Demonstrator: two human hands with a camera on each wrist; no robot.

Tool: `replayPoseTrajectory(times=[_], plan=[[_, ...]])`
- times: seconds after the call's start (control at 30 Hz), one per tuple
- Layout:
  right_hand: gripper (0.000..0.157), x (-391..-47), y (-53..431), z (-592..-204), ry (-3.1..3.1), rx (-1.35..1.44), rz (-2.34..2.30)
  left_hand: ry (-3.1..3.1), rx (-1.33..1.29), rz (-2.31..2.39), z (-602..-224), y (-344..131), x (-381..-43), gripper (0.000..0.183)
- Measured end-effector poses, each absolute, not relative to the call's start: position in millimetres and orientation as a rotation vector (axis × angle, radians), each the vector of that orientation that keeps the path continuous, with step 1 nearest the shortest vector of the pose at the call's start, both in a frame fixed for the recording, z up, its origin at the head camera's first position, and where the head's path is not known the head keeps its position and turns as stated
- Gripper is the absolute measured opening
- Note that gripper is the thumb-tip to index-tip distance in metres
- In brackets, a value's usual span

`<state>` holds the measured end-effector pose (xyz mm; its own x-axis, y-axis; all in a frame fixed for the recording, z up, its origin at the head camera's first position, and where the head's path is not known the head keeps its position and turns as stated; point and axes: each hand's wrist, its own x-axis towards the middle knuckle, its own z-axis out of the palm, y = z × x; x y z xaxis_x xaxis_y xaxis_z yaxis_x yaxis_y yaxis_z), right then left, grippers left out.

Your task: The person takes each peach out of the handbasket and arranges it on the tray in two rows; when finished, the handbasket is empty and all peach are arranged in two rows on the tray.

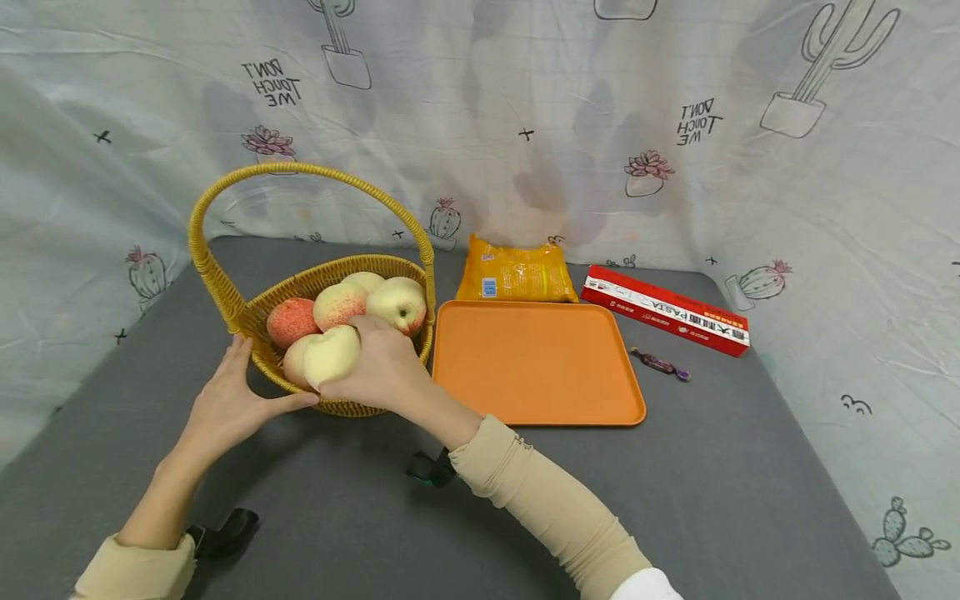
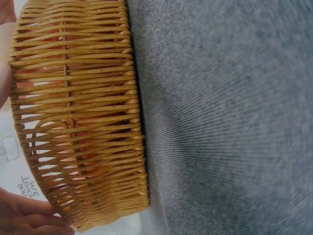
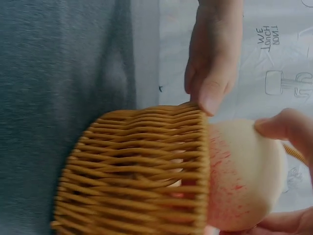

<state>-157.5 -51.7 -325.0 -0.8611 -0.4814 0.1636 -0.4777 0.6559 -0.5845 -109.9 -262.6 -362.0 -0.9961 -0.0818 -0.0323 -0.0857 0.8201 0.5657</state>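
Note:
A woven yellow basket (image 1: pixel 349 408) with a tall arched handle stands on the grey table, several peaches inside. My left hand (image 1: pixel 231 410) holds its near left rim, thumb along the front and fingers at the side; the left wrist view shows the wicker wall (image 2: pixel 98 107) close up. My right hand (image 1: pixel 386 364) grips a pale peach (image 1: pixel 332 354) at the basket's front rim. That red-speckled peach (image 3: pixel 244 176) sits between thumb and fingers in the right wrist view. Behind it lie a red peach (image 1: pixel 292 322) and a large pale one (image 1: pixel 399 303).
Right of the basket lies an orange tray (image 1: pixel 536 362). An orange-yellow packet (image 1: pixel 517 273) stands behind it. A red pasta box (image 1: pixel 666 310) and a purple wrapped candy (image 1: pixel 660 364) lie farther right. A patterned curtain (image 1: pixel 480 125) hangs behind the table.

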Motion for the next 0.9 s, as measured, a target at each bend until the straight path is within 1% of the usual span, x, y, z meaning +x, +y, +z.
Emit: replayPoseTrajectory(times=[0.17, 0.43, 0.67, 0.9], plan=[[0.065, -159, -41, -336, 2.778, -0.899, -1.260, 2.991, -0.140, 0.927, -360, -262, -110, 0.128], [0.063, -162, -35, -345, 2.746, -0.966, -1.401, 2.987, -0.144, 0.920, -360, -262, -112, 0.129], [0.066, -163, -32, -351, 2.670, -0.983, -1.543, 2.968, -0.135, 0.903, -361, -264, -113, 0.128], [0.067, -160, -30, -352, 2.470, -1.079, -1.775, 2.947, -0.141, 0.890, -360, -265, -113, 0.128]])
